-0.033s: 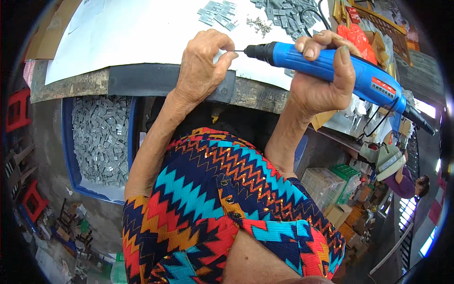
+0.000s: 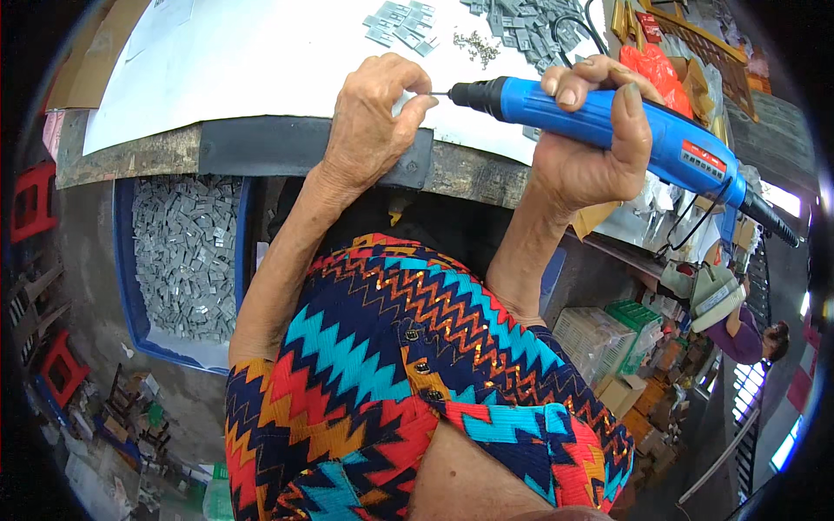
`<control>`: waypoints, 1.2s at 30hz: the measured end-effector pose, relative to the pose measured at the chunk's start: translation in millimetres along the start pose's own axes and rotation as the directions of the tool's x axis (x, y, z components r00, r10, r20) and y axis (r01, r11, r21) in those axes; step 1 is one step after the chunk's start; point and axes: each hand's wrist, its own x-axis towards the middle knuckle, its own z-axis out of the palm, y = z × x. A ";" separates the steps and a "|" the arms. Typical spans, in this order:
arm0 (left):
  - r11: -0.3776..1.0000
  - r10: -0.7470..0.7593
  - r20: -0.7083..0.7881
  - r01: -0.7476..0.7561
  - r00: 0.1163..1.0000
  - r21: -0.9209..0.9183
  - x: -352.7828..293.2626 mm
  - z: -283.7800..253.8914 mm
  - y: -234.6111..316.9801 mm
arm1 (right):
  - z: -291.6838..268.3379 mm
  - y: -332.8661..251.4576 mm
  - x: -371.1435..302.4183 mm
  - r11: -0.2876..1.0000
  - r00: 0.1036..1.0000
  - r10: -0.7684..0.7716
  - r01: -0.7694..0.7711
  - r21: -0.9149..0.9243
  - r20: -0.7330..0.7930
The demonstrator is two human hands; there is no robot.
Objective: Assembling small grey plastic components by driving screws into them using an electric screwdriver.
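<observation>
My right hand (image 2: pixel 599 130) is wrapped round a blue electric screwdriver (image 2: pixel 565 111) with a black nose, held nearly level above the table's near edge. Its thin bit points left and reaches the fingertips of my left hand (image 2: pixel 375 117). That hand is closed in a pinch, thumb against forefinger, with a sliver of a small pale grey part (image 2: pixel 401 103) showing between them. The rest of that part is hidden by the fingers. Beyond the hands, a pile of small screws (image 2: pixel 476 47) lies on the white table top, next to a group of flat grey plastic pieces (image 2: pixel 401 24).
More grey pieces (image 2: pixel 521 30) and a black cable lie at the far right of the table. A blue bin (image 2: pixel 124 260) full of grey parts stands below its left edge. A red plastic bag (image 2: pixel 653 74) sits at the right. Another person (image 2: pixel 745 337) is farther off.
</observation>
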 end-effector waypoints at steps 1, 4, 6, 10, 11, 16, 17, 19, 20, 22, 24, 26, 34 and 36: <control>1.000 0.000 0.008 0.000 1.000 -0.002 0.0 0.1 -0.4 | -0.4 0.7 -0.4 1.000 1.000 0.001 -0.001 0.010 0.008; 1.000 -0.023 0.022 0.023 0.999 -0.013 0.0 -0.4 0.0 | -0.1 -0.3 -2.4 0.999 0.999 0.039 -0.040 -0.022 -0.010; 1.000 -0.028 0.030 0.028 0.999 -0.011 0.0 -0.6 1.3 | -0.1 -2.2 -2.8 0.999 0.999 0.039 -0.039 -0.029 -0.006; 1.000 -0.028 0.039 0.028 0.999 0.001 0.0 -2.7 4.1 | -1.2 -1.6 -1.6 1.000 1.000 -0.016 0.016 -0.012 -0.004; 1.000 -0.023 0.036 0.023 0.999 0.006 -0.2 -3.4 4.2 | 0.5 -2.6 -1.9 1.000 1.000 -0.018 0.018 0.004 -0.008; 0.998 -0.039 0.013 0.040 0.999 -0.042 0.5 -11.8 5.2 | -4.0 -8.6 -1.1 1.000 1.000 -0.022 0.022 0.017 -0.019; 0.999 -0.034 0.014 0.035 0.999 -0.040 4.0 -15.0 3.3 | -5.7 -10.8 -1.4 1.000 1.000 -0.010 0.010 -0.030 -0.004; 0.998 -0.040 -0.010 0.040 0.999 0.057 13.4 -24.3 -4.2 | -6.5 -12.4 -2.0 0.997 1.000 0.004 -0.003 -0.071 0.011; 0.984 -0.025 -0.006 0.025 1.000 0.174 18.7 -27.7 -10.3 | -6.8 -12.8 -2.0 0.996 1.000 0.001 0.000 -0.088 0.018; 0.939 0.046 0.001 -0.044 0.999 0.342 29.3 -29.3 -25.3 | -6.6 -12.4 -2.3 0.994 1.000 -0.002 0.005 -0.105 0.027; 0.921 0.031 0.037 -0.043 0.999 0.387 35.9 -29.0 -31.6 | -6.2 -11.4 -3.5 0.997 1.000 -0.009 0.008 -0.070 -0.012; 0.902 0.013 0.072 -0.042 0.997 0.430 38.6 -28.8 -35.4 | -8.0 -8.0 -2.2 0.998 0.999 -0.035 0.034 -0.054 -0.021; 0.910 0.028 0.151 -0.088 0.988 0.405 37.8 -26.9 -40.5 | -11.5 -7.6 -2.3 0.998 0.998 -0.047 0.046 -0.049 -0.033; 0.913 -0.002 0.174 -0.069 0.985 0.402 34.3 -30.4 -34.8 | -10.7 -7.8 -2.1 0.999 0.999 -0.037 0.036 -0.012 -0.022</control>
